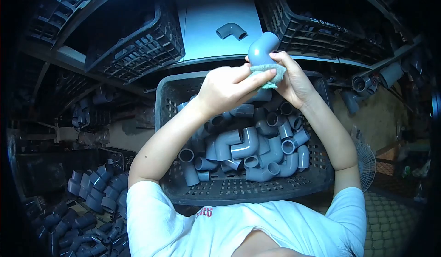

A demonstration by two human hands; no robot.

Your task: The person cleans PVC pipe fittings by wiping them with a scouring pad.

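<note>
A grey plastic pipe elbow [262, 49] is held up above the far rim of a black crate. My right hand [294, 80] grips it from the right side, thumb resting on its surface. My left hand [229, 87] presses a green cloth [268, 75] against the elbow's lower end, its fingers closed over the cloth. Beneath my forearms, the black plastic crate [248, 190] is filled with many more grey pipe elbows [248, 143], lying at mixed angles. Another elbow [231, 30] lies alone on the white surface beyond my hands.
Dark crates stand left [138, 50] and right [317, 32] of the white tabletop [202, 9]. Heaps of grey fittings [98, 188] fill the lower left. More fittings [363, 89] hang over a shelf at right, with a fan [365, 163] below it.
</note>
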